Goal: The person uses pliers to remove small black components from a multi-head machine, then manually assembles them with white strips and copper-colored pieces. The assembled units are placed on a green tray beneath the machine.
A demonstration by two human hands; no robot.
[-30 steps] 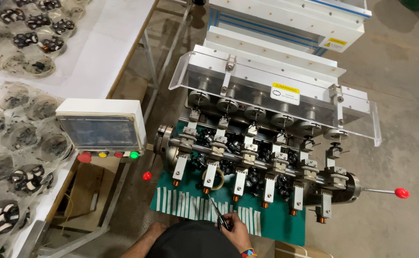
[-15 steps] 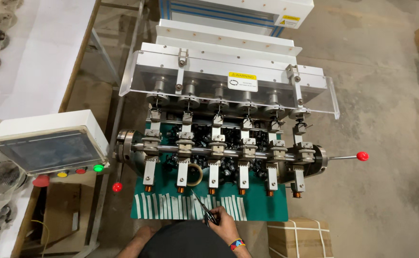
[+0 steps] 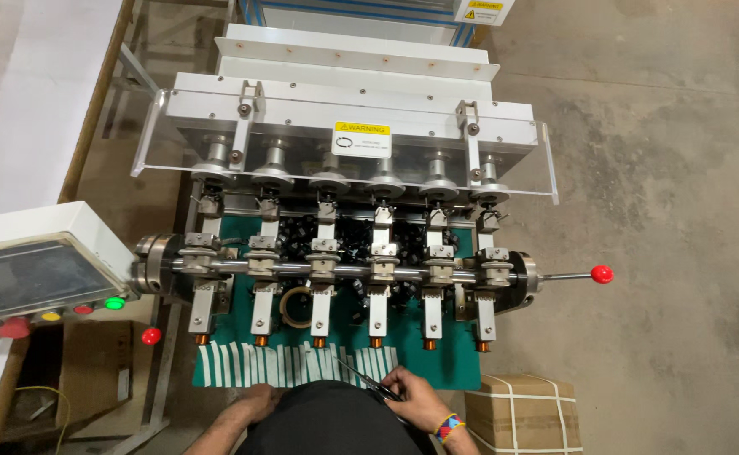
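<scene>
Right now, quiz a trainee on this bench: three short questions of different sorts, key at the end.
1. True or false: the right hand holds scissors.
2. Multiple choice: the lever sticking out of the machine's right end has a knob that is A) green B) red C) yellow.
3. Fill in: the left hand rests at the near edge of the green ____ with white strips.

Key
1. True; the blades point up and left over the strips.
2. B; red.
3. Mat; it lies under the row of six spindles, each with a copper coil at its tip.
</scene>
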